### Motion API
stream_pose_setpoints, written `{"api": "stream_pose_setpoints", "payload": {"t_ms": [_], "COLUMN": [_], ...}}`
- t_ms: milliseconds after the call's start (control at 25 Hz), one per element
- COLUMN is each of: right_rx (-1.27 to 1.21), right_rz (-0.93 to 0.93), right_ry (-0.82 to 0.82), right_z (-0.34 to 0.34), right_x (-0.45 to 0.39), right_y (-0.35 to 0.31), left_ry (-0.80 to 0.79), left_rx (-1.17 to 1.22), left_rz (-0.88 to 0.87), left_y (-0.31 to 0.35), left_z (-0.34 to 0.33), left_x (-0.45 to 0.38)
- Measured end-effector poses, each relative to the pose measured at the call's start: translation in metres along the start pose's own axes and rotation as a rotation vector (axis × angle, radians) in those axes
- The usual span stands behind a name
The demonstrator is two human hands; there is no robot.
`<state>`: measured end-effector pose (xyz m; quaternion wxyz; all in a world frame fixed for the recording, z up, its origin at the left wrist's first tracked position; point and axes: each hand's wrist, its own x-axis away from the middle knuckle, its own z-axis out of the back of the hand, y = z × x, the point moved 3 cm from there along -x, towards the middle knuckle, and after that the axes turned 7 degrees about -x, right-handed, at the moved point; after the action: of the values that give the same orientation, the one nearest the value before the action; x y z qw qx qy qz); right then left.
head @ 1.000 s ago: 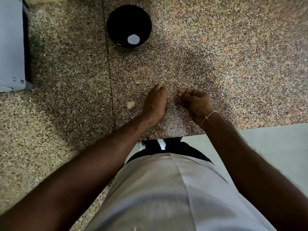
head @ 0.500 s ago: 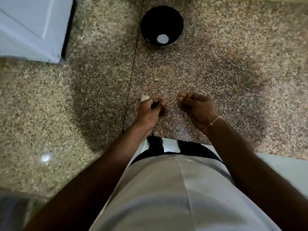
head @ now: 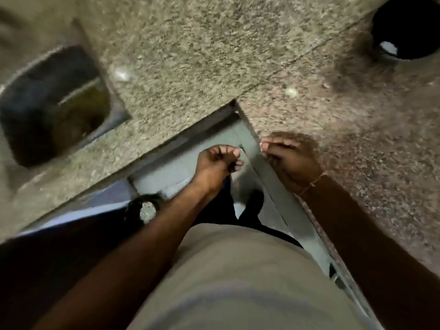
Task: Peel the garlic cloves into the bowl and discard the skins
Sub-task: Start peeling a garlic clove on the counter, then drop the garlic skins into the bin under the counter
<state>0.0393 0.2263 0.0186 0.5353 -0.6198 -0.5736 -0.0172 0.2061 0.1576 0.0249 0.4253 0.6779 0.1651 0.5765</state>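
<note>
**Inventory: speckled stone surface, corner station, blurred view**

1. Left hand (head: 217,164). Held off the surface, over the gap in front of its inner corner. Fingers (head: 234,153) curled in toward the palm; blur hides whether they pinch anything, so contents cannot be told.

2. Right hand (head: 294,160). At the near edge of the surface, just beside the inner corner, near the left hand but apart from it. Fingers bunched together with tips pointing toward the left hand; whether a clove or skin sits between them cannot be told. A thin cord bracelet (head: 312,183) circles the wrist.

3. Bowl (head: 404,27). Black, round, upright, at the far right corner of the surface, well apart from both hands. A pale spot shows low inside it.

4. Garlic clove (head: 291,92). One small pale piece lying loose on the surface, between the bowl and the hands, touching neither.

5. Sink (head: 54,103). Dark rectangular basin sunk in the left part of the surface.

6. Surface (head: 190,55). Speckled granite, L-shaped round the person.
</note>
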Motion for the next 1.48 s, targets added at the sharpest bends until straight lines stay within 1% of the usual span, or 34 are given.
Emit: {"api": "stream_pose_setpoints", "payload": {"t_ms": [80, 200, 400, 480, 640, 760, 840, 920, 1000, 1120, 1280, 1400, 1480], "right_rx": [0.052, 0.138, 0.296, 0.362, 0.455, 0.394, 0.329, 0.315, 0.370, 0.520, 0.660, 0.735, 0.737], "right_rz": [-0.071, -0.130, -0.304, -0.363, -0.469, -0.560, -0.609, -0.666, -0.694, -0.660, -0.634, -0.606, -0.609], "right_ry": [-0.090, -0.190, -0.417, -0.480, -0.457, -0.413, -0.413, -0.443, -0.465, -0.462, -0.452, -0.486, -0.487], "right_z": [-0.024, -0.064, -0.152, -0.182, -0.225, -0.260, -0.282, -0.306, -0.323, -0.333, -0.328, -0.312, -0.301], "right_x": [0.003, 0.010, 0.043, 0.061, 0.106, 0.135, 0.145, 0.145, 0.132, 0.092, 0.024, -0.037, -0.076], "right_y": [0.024, 0.064, 0.162, 0.205, 0.297, 0.363, 0.391, 0.422, 0.455, 0.505, 0.576, 0.645, 0.691], "left_ry": [0.079, 0.193, 0.437, 0.512, 0.609, 0.651, 0.677, 0.712, 0.758, 0.829, 0.905, 0.942, 0.967], "left_rx": [0.117, 0.245, 0.494, 0.577, 0.701, 0.758, 0.802, 0.854, 0.933, 1.031, 1.143, 1.172, 1.178], "left_rz": [0.038, 0.062, 0.039, 0.016, 0.022, 0.071, 0.091, 0.094, 0.111, 0.149, 0.150, 0.151, 0.150], "left_y": [-0.017, -0.040, -0.092, -0.118, -0.186, -0.238, -0.257, -0.274, -0.296, -0.333, -0.385, -0.444, -0.482], "left_z": [0.033, 0.085, 0.195, 0.236, 0.319, 0.376, 0.402, 0.428, 0.446, 0.461, 0.483, 0.497, 0.506], "left_x": [0.019, 0.049, 0.112, 0.138, 0.187, 0.209, 0.212, 0.205, 0.187, 0.142, 0.074, 0.013, -0.023]}}
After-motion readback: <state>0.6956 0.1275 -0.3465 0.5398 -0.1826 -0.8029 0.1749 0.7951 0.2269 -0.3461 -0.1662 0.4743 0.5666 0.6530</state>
